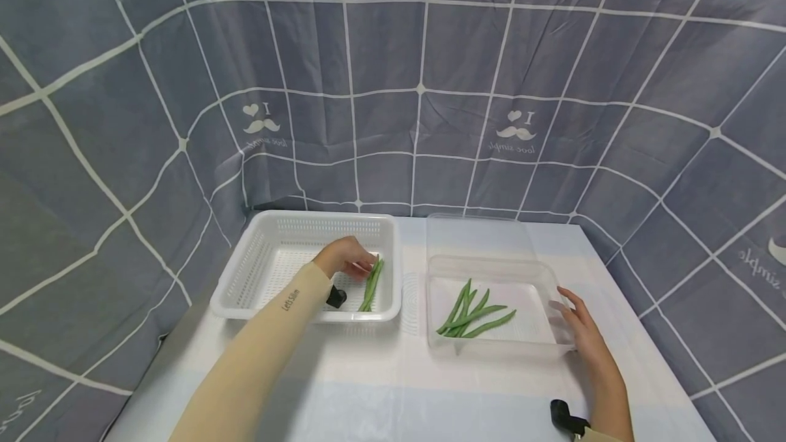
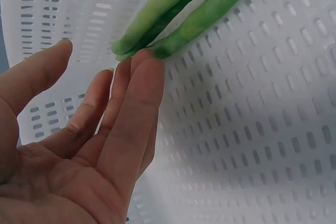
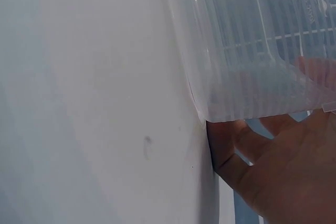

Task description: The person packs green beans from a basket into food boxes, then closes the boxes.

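Observation:
My left hand [image 1: 351, 256] is inside a white perforated basket [image 1: 245, 292], over its right part. Its fingertips touch the ends of a few green beans [image 2: 194, 17], with the thumb held apart in the left wrist view. Those beans [image 1: 370, 285] lie along the basket's right side. My right hand [image 1: 586, 333] grips the right side of a clear plastic container [image 1: 491, 264]. In the right wrist view some fingers sit low against its outer wall, and part of the hand shows through the plastic. Several green beans [image 1: 469, 316] lie in the container's left half.
Basket and container stand side by side on a pale table cover [image 1: 381, 394]. A clear, flat-looking plastic piece [image 1: 479, 234] lies behind the container. Grey checked curtains [image 1: 387, 121] close off the back and both sides.

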Available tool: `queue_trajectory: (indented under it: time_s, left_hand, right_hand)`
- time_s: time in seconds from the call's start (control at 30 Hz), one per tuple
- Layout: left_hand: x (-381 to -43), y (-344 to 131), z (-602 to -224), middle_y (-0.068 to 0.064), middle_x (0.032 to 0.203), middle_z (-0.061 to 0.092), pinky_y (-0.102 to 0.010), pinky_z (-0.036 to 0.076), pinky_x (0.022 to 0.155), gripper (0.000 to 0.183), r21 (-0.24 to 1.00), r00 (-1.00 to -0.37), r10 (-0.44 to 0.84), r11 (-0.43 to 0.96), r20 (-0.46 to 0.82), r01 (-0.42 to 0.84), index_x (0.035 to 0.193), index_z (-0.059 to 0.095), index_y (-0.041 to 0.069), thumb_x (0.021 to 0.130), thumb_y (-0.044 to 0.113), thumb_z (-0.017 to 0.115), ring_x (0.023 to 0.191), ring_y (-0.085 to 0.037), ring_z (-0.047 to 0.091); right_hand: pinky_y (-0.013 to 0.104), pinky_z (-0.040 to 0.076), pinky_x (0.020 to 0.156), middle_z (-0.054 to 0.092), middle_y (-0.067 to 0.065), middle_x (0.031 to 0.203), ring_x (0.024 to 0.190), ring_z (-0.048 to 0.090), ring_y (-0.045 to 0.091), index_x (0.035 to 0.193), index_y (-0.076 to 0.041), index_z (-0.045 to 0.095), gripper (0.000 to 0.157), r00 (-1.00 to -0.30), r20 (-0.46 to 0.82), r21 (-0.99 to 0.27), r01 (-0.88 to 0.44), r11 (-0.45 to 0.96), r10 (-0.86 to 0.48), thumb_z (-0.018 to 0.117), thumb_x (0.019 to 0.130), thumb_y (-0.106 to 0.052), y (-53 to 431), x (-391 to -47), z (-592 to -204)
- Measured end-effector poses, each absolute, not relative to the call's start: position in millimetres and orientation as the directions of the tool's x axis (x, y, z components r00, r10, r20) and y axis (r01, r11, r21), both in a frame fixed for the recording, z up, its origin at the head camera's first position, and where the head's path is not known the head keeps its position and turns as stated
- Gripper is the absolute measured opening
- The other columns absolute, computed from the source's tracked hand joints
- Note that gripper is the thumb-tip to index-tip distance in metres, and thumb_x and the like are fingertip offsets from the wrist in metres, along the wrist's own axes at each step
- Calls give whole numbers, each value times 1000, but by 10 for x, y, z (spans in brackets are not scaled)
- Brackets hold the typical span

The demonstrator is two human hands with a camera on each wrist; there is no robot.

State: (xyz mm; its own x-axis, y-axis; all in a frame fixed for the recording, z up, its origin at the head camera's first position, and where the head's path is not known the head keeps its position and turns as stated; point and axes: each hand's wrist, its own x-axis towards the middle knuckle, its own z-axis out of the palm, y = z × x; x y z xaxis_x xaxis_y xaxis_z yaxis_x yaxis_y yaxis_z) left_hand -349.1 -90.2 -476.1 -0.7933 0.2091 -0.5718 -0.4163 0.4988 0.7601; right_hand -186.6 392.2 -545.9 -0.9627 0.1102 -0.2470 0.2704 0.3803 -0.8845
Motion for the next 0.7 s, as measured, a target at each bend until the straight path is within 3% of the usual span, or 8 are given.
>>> queue_trajectory:
  time_s: [0.2,0.33,0.7]
  left_hand:
    - [-3486,-905,-4818,-17,103,72,-41,65,100,23,737,-799,172,533,-576,-416,112,63,-6,100,11,73,90,-25,75]
    - [-3474,-908,-4829,-17,101,73,-42,65,100,28,732,-810,161,550,-565,-401,117,62,-8,99,11,73,99,-31,78]
    - [-3458,-827,-4876,-9,87,68,-38,67,95,13,742,-806,184,541,-563,-396,101,69,-6,97,6,72,81,-20,71]
  right_hand:
    - [83,24,120,9,29,174,155,23,54,172,-23,3,61,-961,-253,-880,276,387,109,25,116,-38,3899,-1863,-5441]
    - [83,24,121,9,30,174,155,21,55,172,-22,3,61,-963,-246,-880,270,390,111,24,116,-37,3902,-1858,-5439]
    - [81,26,121,10,31,173,153,26,54,172,-21,2,60,-966,-239,-882,260,393,103,23,117,-34,3949,-1891,-5479]
